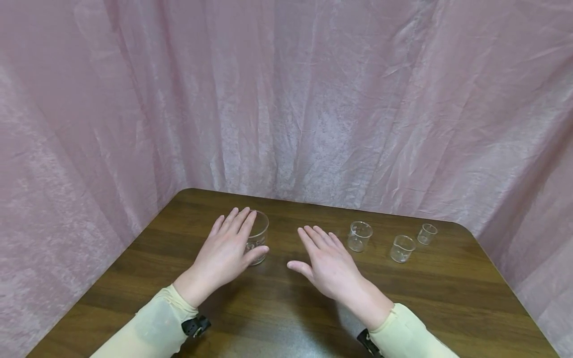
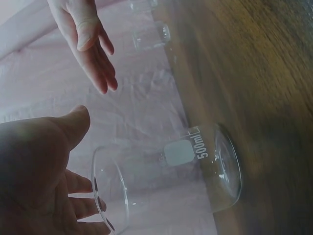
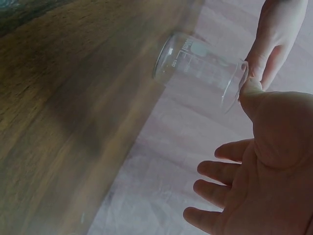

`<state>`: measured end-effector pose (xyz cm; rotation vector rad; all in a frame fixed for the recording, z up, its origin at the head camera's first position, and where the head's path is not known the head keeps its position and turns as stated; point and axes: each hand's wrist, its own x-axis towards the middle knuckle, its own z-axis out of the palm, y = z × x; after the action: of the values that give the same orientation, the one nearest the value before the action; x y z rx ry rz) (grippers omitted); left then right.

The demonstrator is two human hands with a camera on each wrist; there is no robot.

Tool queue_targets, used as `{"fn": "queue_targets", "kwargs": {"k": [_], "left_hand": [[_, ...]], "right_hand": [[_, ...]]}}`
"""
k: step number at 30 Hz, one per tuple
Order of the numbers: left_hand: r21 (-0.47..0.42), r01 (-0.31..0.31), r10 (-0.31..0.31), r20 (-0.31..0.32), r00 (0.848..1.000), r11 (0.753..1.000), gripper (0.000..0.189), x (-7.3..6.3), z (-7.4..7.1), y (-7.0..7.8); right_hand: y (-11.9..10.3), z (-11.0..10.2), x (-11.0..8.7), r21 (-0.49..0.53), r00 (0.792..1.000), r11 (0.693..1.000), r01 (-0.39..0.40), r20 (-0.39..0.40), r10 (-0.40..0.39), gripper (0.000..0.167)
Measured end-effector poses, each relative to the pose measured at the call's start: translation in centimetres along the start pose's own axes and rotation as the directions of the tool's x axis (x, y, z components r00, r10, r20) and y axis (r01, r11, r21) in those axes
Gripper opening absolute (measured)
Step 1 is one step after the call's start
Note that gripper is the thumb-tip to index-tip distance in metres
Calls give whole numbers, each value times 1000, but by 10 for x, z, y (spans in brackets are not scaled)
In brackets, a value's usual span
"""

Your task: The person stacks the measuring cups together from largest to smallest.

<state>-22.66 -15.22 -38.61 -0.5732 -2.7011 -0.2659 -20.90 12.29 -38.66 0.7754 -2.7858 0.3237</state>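
Note:
A large clear glass beaker [image 1: 259, 232] marked 500ml stands upright on the table, partly hidden behind my left hand [image 1: 226, 252] in the head view. In the left wrist view this beaker [image 2: 161, 171] has its rim close to the left fingers [image 2: 83, 208]; whether they touch it I cannot tell. The left fingers are extended and the thumb is spread. To the right, my right hand [image 1: 330, 262] hovers over the table with straight fingers and holds nothing. The nearest glass to it is a small beaker [image 1: 359, 236], just beyond its fingertips.
Farther right stand a low beaker [image 1: 402, 249] and the smallest beaker [image 1: 427, 234], near the far right corner. All rest on a brown wooden table [image 1: 277, 308] with rounded back corners. A pink curtain [image 1: 313, 99] hangs behind it and along the sides.

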Motion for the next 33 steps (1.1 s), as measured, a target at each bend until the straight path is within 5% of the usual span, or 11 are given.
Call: {"fn": "queue_targets", "kwargs": {"k": [33], "left_hand": [[-30,52,-52,16,999,998,92,2,5,-21]], "right_hand": [[-4,15,27,13,994,999,-53,97,52,82]]}}
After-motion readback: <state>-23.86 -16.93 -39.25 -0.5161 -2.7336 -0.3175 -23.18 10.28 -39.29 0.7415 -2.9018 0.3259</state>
